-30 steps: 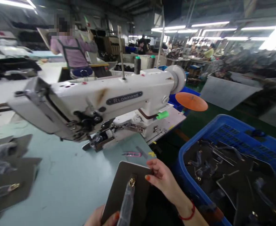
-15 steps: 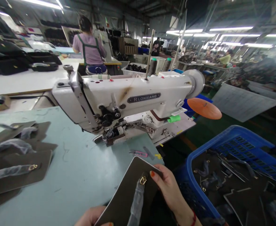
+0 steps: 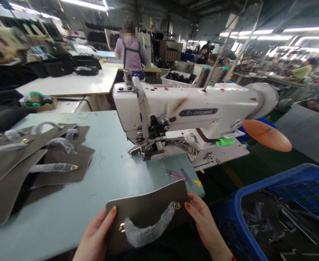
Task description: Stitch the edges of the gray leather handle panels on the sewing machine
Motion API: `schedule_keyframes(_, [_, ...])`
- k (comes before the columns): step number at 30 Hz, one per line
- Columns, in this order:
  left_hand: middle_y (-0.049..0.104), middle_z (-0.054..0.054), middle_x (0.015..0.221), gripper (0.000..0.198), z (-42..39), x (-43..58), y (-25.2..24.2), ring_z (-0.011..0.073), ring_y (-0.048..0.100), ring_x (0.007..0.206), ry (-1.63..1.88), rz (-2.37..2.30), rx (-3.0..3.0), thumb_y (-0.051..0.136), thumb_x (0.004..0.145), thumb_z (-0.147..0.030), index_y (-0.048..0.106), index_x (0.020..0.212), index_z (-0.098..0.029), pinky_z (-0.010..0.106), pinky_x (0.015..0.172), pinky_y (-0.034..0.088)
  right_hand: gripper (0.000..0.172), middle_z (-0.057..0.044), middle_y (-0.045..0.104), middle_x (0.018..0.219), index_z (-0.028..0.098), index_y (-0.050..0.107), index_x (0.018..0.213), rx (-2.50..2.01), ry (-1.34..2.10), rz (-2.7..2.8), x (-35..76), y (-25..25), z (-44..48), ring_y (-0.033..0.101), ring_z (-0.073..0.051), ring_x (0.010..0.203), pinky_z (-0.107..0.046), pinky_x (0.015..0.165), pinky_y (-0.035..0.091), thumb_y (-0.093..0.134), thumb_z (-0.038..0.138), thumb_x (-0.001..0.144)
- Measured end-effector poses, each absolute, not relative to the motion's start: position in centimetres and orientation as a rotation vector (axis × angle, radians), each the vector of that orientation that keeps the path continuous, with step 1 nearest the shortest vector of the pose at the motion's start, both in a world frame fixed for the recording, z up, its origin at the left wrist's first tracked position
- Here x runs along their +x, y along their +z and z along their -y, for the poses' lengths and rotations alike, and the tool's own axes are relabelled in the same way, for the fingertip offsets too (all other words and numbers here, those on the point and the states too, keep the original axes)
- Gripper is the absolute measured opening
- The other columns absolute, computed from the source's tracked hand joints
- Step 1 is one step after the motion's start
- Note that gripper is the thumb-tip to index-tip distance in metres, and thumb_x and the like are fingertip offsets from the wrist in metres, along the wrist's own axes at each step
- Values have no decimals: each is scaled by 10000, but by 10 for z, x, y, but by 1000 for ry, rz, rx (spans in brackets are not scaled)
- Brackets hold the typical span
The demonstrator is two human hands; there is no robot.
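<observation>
Between my two hands is a dark brown bag panel [image 3: 145,208] with a pale edge along its top. A curved handle [image 3: 148,232] wrapped in clear plastic is fixed to it by gold buckles at both ends. My left hand [image 3: 98,230] pinches the panel's left edge, thumb on the front. My right hand [image 3: 203,221] grips its right edge near the upper buckle, thumb also in front. Beyond the panel stands a white sewing machine [image 3: 175,108]. Pink thread snips [image 3: 175,175] lie on the table just past the panel's top edge.
Several similar panels with wrapped handles [image 3: 58,166] are piled on the left of the pale green table [image 3: 94,206]. A blue plastic basket [image 3: 238,214] holding more panels stands at the right. An orange disc [image 3: 268,135] juts out below the handwheel. Behind, a person [image 3: 131,50] faces away.
The panel has turned from steeply slanted to nearly level, so both buckles and the whole handle now show. My left hand has come further into view. The camera view has swung left.
</observation>
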State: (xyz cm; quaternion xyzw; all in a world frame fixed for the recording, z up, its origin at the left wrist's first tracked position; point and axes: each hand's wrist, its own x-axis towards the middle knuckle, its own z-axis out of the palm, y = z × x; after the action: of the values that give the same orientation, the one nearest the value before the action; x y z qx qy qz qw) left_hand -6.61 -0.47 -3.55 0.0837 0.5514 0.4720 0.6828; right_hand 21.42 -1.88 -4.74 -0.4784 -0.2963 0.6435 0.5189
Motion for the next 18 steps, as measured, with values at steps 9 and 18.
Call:
schedule_keyframes(9, [773,63,907,349,17,-77,-20,230,695,795,1056,-1444,981,763,716,-471,778,917,-186,224,737,543,522,-136,580,1279,213,529,1252,-1380,1270,1020,214,-64,5,550,-294,1217,-491,1078,407,716,441,822])
schedule_keyframes(18, [777,74,943,287,25,-86,-9,250,711,844,989,-1505,1330,711,761,-450,802,926,-234,205,780,536,394,-101,553,1329,321,575,1232,-1176,969,1245,184,15,19,491,-314,1268,-532,1057,401,479,565,938])
